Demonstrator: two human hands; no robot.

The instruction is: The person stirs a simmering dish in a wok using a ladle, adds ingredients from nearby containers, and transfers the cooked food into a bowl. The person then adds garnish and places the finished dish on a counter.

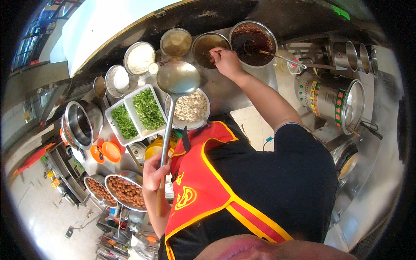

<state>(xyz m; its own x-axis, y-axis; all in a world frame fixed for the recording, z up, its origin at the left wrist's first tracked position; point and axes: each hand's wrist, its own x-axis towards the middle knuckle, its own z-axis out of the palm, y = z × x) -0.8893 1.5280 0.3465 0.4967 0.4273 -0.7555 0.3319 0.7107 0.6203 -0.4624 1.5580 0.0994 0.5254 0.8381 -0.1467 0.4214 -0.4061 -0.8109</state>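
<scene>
My left hand [156, 172] is closed round the handle of a large metal ladle [178, 78], whose bowl hangs above the steel counter beside a bowl of pale chopped pieces [191, 107]. With bent fingers, my right hand [224, 60] is over the near edge of a steel bowl of brownish contents [208, 44]; whether its fingertips hold anything cannot be told. Right of it is a bowl of dark red chili sauce [250, 35] with a small ladle in it. Two white trays of chopped green herbs [148, 109] lie left of the large ladle.
Bowls of white powder [140, 59] and white contents [121, 78] stand at the back left. Nearer are nested steel bowls [94, 120], orange bowls [111, 152] and steel bowls of brown round pieces [125, 191]. A large steel drum [334, 100] stands at right.
</scene>
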